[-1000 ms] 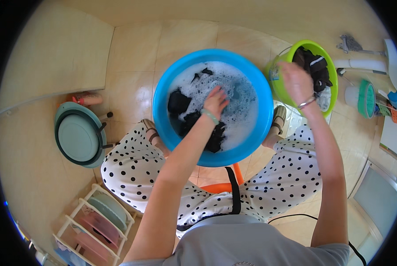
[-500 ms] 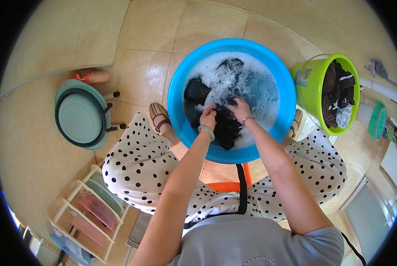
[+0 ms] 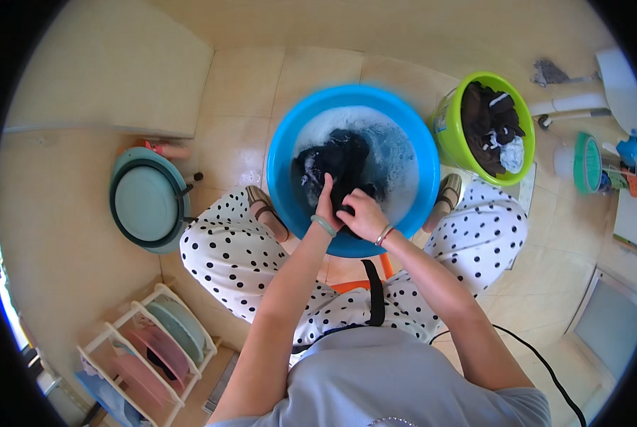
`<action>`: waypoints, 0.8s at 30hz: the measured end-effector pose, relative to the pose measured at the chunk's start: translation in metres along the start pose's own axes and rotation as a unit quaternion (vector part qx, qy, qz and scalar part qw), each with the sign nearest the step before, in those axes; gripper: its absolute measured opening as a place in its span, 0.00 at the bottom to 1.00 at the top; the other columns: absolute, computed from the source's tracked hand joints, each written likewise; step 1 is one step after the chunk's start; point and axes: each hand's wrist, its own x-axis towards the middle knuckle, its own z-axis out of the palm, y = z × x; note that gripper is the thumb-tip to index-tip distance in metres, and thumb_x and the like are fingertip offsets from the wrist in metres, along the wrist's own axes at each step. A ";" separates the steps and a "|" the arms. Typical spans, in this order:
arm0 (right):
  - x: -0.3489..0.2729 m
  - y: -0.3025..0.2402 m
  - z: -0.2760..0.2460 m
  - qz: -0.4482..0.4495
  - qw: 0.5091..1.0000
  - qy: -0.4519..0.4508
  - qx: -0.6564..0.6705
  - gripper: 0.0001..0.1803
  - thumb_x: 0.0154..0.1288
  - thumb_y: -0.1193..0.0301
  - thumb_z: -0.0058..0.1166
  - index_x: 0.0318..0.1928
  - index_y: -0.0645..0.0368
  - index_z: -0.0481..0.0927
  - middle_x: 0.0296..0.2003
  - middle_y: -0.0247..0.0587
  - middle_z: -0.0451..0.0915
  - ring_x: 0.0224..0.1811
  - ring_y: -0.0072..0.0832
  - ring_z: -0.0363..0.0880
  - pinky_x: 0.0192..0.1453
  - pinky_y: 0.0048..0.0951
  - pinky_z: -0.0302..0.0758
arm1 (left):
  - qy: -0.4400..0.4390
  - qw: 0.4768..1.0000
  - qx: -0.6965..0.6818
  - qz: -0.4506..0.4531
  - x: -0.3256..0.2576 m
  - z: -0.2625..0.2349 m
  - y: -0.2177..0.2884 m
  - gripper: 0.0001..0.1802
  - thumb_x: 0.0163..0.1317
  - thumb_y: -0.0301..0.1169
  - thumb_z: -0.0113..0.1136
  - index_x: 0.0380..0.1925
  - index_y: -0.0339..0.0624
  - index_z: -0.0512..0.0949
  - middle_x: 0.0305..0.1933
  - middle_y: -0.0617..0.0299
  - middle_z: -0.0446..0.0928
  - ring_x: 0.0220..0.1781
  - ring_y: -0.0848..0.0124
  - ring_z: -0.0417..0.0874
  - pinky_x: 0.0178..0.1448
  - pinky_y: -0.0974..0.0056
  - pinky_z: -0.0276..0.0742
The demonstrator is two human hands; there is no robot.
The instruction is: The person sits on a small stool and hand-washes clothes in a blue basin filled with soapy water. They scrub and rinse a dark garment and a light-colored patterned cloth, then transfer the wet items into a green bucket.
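A dark, wet garment (image 3: 340, 156) lies bunched in sudsy water inside a round blue basin (image 3: 281, 167). At the basin's near side my left hand (image 3: 327, 210) grips part of the cloth, one digit stretched upward along it and the other fingers partly hidden. Close by on the right, my right hand (image 3: 363, 215) has its fingers curled over the same cloth. Both hands are above the water, almost touching. White foam floats along the far and right sides of the basin.
Right of the basin stands a lime-green bucket (image 3: 452, 132) with dark clothes and a pale crumpled piece. Folded green basins (image 3: 146, 203) lean at the left. A white rack (image 3: 112, 329) holds several pink and green basins. My feet flank the blue basin.
Both hands have drawn nearer to me and closer together, bringing cloth to the basin's near edge. The dark garment now lies more gathered at the middle. The view has shifted slightly.
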 end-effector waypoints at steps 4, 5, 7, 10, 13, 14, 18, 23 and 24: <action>-0.008 0.000 0.029 -0.009 0.999 -0.023 0.036 0.10 0.56 0.67 0.57 0.36 0.59 0.81 0.35 0.47 0.75 0.40 0.46 0.76 0.47 0.40 0.74 | 0.210 0.973 0.093 0.025 0.015 -0.080 0.001 0.24 0.61 0.35 0.60 0.56 0.44 0.69 0.49 0.55 0.75 0.49 0.57 0.78 0.52 0.51 0.77; -0.011 0.009 0.028 0.007 0.998 0.013 0.064 0.11 0.56 0.67 0.57 0.37 0.59 0.81 0.37 0.47 0.77 0.41 0.45 0.77 0.48 0.39 0.74 | 0.217 0.972 0.077 0.043 0.021 -0.089 -0.006 0.25 0.61 0.32 0.60 0.58 0.46 0.66 0.50 0.53 0.74 0.49 0.55 0.78 0.50 0.49 0.77; -0.010 0.031 0.027 0.093 0.986 0.060 0.122 0.13 0.56 0.66 0.59 0.39 0.59 0.82 0.38 0.45 0.82 0.41 0.38 0.81 0.49 0.33 0.75 | 0.273 0.954 0.070 0.098 0.014 -0.064 -0.021 0.17 0.67 0.30 0.50 0.55 0.45 0.66 0.54 0.49 0.73 0.53 0.51 0.76 0.55 0.41 0.75; -0.006 0.062 0.026 0.149 0.971 0.057 0.179 0.14 0.56 0.69 0.61 0.42 0.60 0.81 0.38 0.40 0.83 0.40 0.27 0.81 0.47 0.27 0.75 | 0.201 0.975 0.026 0.087 -0.002 -0.063 -0.037 0.18 0.68 0.26 0.47 0.57 0.48 0.63 0.57 0.49 0.70 0.53 0.48 0.76 0.54 0.39 0.75; -0.007 0.078 0.016 0.183 0.945 0.084 0.258 0.12 0.54 0.77 0.59 0.42 0.62 0.81 0.35 0.37 0.82 0.38 0.23 0.79 0.45 0.23 0.74 | 0.181 0.980 0.038 0.068 -0.008 -0.062 -0.047 0.18 0.68 0.23 0.44 0.57 0.50 0.64 0.57 0.50 0.70 0.54 0.50 0.75 0.52 0.42 0.78; -0.005 0.073 0.013 0.188 0.939 0.087 0.275 0.12 0.54 0.78 0.59 0.41 0.62 0.81 0.35 0.35 0.82 0.38 0.22 0.78 0.44 0.22 0.74 | 0.169 0.982 0.045 0.066 -0.012 -0.065 -0.047 0.19 0.67 0.23 0.43 0.57 0.50 0.64 0.57 0.51 0.70 0.54 0.50 0.75 0.52 0.43 0.78; -0.003 0.032 -0.029 0.134 0.958 0.160 0.197 0.11 0.50 0.82 0.53 0.36 0.60 0.81 0.32 0.33 0.81 0.33 0.20 0.77 0.39 0.20 0.73 | 0.206 0.972 0.085 0.074 -0.009 -0.074 -0.042 0.23 0.64 0.19 0.42 0.57 0.52 0.67 0.54 0.53 0.73 0.54 0.50 0.76 0.47 0.47 0.81; 0.002 -0.024 -0.100 0.136 0.913 0.182 0.340 0.09 0.53 0.80 0.49 0.34 0.58 0.80 0.32 0.30 0.77 0.34 0.19 0.73 0.37 0.19 0.71 | 0.305 0.897 0.290 0.131 0.014 -0.073 -0.045 0.30 0.59 0.21 0.50 0.62 0.53 0.60 0.52 0.49 0.75 0.54 0.52 0.76 0.55 0.51 0.75; 0.001 -0.038 -0.108 0.120 0.904 0.181 0.368 0.09 0.54 0.80 0.49 0.34 0.58 0.79 0.31 0.30 0.76 0.34 0.20 0.73 0.37 0.21 0.71 | 0.327 0.871 0.341 0.136 0.017 -0.076 -0.050 0.33 0.57 0.22 0.52 0.64 0.53 0.58 0.52 0.47 0.75 0.55 0.52 0.76 0.57 0.53 0.73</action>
